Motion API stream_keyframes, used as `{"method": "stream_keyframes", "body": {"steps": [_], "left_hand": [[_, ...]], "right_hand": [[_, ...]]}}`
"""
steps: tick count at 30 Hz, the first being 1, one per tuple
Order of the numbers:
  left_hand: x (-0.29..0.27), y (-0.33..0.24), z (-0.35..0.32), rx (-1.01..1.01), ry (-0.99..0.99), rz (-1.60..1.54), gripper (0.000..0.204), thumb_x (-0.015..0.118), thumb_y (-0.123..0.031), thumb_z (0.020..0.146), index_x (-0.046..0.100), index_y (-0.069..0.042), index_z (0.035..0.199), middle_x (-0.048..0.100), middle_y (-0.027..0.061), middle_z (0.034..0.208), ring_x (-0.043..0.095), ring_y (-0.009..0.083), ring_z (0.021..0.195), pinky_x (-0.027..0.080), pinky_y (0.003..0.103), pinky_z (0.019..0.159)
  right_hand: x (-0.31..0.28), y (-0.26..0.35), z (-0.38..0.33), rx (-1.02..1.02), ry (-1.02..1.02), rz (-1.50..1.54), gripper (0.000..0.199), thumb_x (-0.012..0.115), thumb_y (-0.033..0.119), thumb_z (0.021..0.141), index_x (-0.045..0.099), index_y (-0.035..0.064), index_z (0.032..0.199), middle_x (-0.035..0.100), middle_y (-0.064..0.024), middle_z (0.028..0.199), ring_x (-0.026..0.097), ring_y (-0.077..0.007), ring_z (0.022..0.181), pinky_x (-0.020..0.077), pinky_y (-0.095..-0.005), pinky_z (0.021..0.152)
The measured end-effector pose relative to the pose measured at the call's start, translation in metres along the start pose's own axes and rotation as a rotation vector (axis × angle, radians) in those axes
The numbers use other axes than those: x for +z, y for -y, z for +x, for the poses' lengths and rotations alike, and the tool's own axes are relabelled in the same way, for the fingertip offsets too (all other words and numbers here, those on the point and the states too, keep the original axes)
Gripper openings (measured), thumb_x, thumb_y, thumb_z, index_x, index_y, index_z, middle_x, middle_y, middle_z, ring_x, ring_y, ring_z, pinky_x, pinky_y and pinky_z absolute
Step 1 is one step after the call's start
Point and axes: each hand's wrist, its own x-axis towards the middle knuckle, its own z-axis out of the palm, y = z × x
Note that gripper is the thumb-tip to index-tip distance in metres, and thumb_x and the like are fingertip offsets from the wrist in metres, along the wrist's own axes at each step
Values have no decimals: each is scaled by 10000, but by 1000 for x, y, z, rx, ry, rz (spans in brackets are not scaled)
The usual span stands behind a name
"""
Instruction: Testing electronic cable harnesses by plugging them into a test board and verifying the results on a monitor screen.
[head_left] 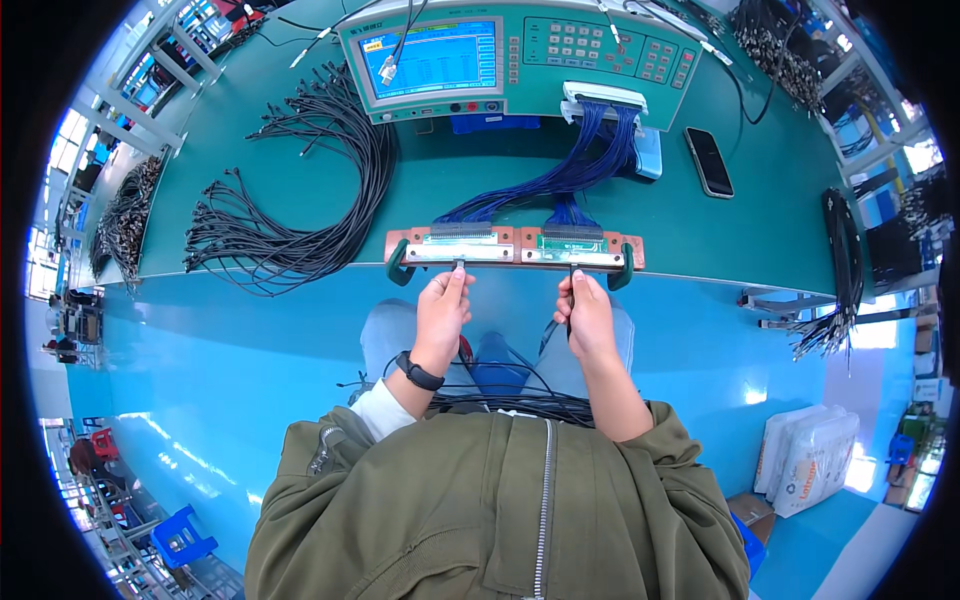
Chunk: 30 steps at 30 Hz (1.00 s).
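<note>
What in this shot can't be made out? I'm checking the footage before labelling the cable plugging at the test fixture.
- Head view: the cable ends are hidden by the fingertips of the left hand and right hand, so seating in the fixture is unclear.
- The tester screen is too small to read.
- The black cable on the lap is partly covered by the forearms and jacket.

cable ends [460,266] hidden in fingertips, tester screen [428,59] text unreadable
</note>
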Motion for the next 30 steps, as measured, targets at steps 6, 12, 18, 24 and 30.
{"method": "stream_keyframes", "body": {"steps": [6, 12, 18, 24, 30], "left_hand": [[4, -6, 3, -11, -29, -65, 222, 472, -205, 928, 542, -3, 870, 430, -2, 696, 311, 39, 489, 280, 177, 414], [1, -15, 9, -56, 30, -27, 232, 481, -202, 922, 549, 9, 852, 460, 7, 692, 367, 51, 508, 325, 184, 444], [-55, -39, -1, -37, 178, 315, 181, 531, -129, 874, 603, 35, 899, 579, 48, 758, 510, 93, 595, 429, 195, 555], [-301, -31, -42, 51, -492, 1646, 215, 515, -114, 798, 671, -80, 942, 648, 96, 812, 598, 265, 667, 497, 346, 660], [-224, -80, -29, 177, -653, 717, 459, 516, -470, 838, 670, -44, 772, 569, 30, 611, 524, 145, 558, 422, 239, 557]], "right_hand": [[-19, 14, 8, 20, 154, -286, 274, 384, 236, 940, 520, 33, 815, 466, -27, 683, 400, -79, 534, 352, -217, 482], [-33, 31, 10, 20, 152, -490, 246, 437, 221, 916, 568, 26, 847, 517, -21, 713, 423, -74, 554, 362, -202, 502], [-117, 86, -16, -220, 364, -785, 123, 516, 56, 841, 587, 32, 939, 568, -48, 837, 467, -106, 635, 398, -210, 576], [-323, 101, -112, 71, -219, -1476, 306, 558, 118, 797, 554, 60, 1097, 580, -72, 958, 525, -152, 740, 436, -242, 686], [-319, 110, -143, 427, -319, -1228, 473, 641, 184, 766, 512, 164, 1220, 600, -71, 949, 533, -167, 724, 459, -275, 645]]}}
